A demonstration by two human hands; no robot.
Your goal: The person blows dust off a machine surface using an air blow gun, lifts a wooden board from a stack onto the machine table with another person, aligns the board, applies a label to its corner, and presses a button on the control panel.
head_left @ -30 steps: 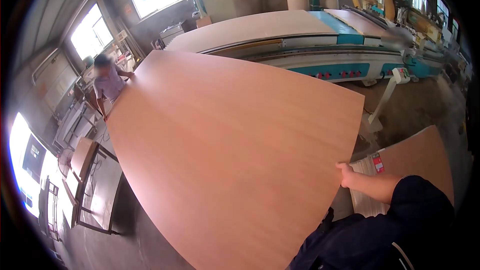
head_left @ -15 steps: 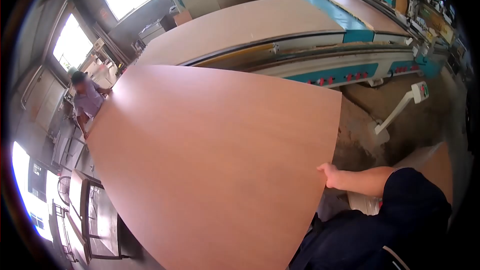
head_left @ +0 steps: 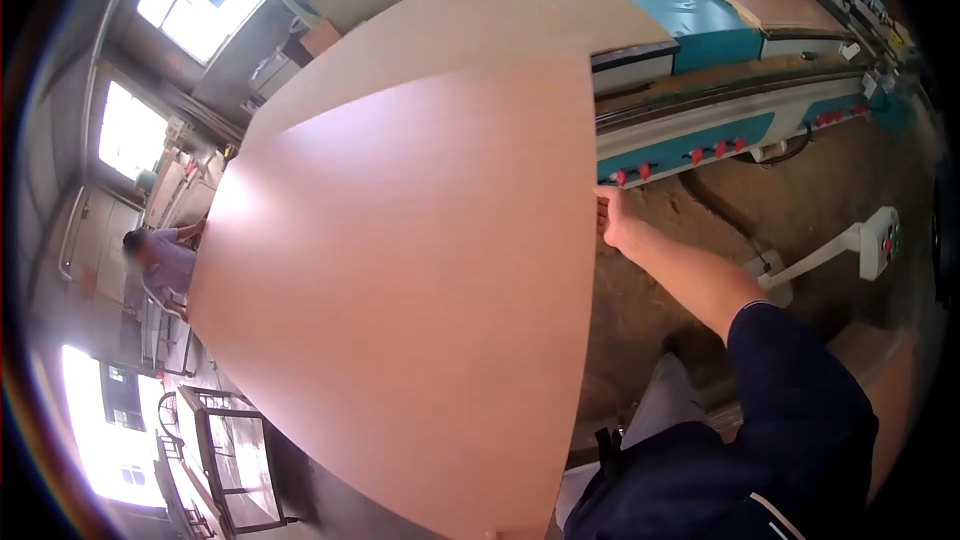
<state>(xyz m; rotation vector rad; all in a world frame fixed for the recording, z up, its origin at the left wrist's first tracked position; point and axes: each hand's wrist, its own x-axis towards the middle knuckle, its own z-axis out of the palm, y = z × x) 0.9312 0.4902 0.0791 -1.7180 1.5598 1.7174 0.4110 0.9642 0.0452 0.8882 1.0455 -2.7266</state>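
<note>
A large reddish-brown plywood sheet fills the middle of the head view, its smooth face towards me. My right hand reaches out with the arm extended, its fingers curled at the sheet's right edge. At the bottom border, a sliver of skin, apparently my left hand, lies against the sheet near its lower corner; its fingers are mostly cut off. Across from me, a co-worker in a light purple shirt and dark cap has both hands at the far edge of the sheet.
Behind the sheet runs a long machine table with a pale board, a blue-green section and red knobs. A control box on a slanted post stands at the right. Metal frame racks are at lower left.
My view has turned. The sheet's upper right corner has shifted left and up, now overlapping the pale board. My right hand has moved up and left, still at the sheet's edge.
</note>
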